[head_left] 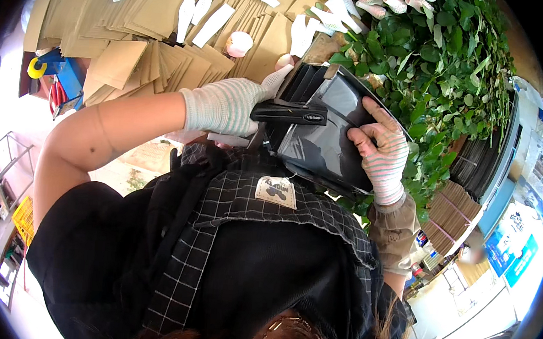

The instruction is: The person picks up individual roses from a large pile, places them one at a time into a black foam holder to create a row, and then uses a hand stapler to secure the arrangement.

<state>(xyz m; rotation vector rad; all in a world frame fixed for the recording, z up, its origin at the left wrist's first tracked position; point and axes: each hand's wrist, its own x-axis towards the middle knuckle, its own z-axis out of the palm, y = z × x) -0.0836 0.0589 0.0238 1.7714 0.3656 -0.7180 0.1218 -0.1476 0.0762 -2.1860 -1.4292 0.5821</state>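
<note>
My left hand (pixel 222 106), in a white glove with green stripes, is closed around a black stapler (pixel 287 114). The stapler's jaw end lies over a dark, glossy folded sheet, perhaps a box or wrapper (pixel 326 151), in front of my chest. My right hand (pixel 383 146), in a similar glove with bare fingertips, grips the sheet's right side, its fingers bent on the surface. Behind the stapler show black ribbed layers (pixel 306 82). A white foam net sleeve (pixel 276 81) is just beyond my left fingers. Whether the stapler's jaws touch the sheet I cannot tell.
Flat cardboard pieces (pixel 118 64) spread across the far left, with loose foam net sleeves (pixel 213 25) and a pale pink rose (pixel 239 44) on them. Leafy stems (pixel 427 98) with sleeved blooms (pixel 393 3) fill the far right. Bundled cardboard (pixel 449 216) stands at the right.
</note>
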